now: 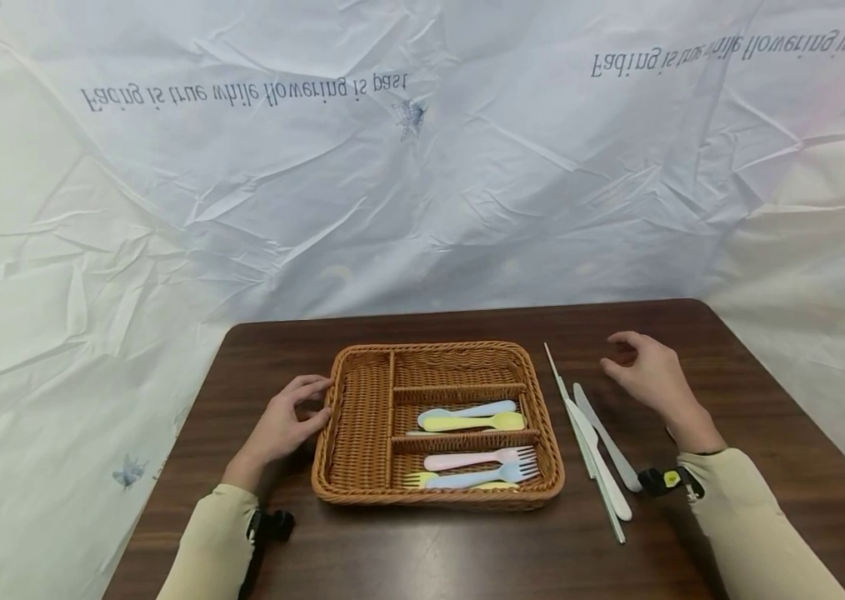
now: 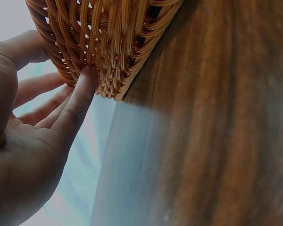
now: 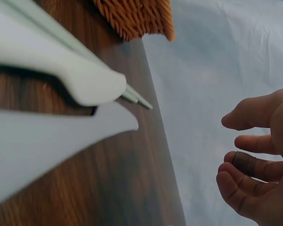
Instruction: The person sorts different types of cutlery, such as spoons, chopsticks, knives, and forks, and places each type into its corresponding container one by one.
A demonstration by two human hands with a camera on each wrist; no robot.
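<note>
The woven brown basket (image 1: 362, 425) is divided in four.

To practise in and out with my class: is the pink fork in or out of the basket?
In. The head view shows the pink fork lying inside the basket, between a divider and the near rim.

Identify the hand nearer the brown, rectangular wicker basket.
Left. The left hand touches the basket at its left end; the right hand is apart, off its right side.
</note>
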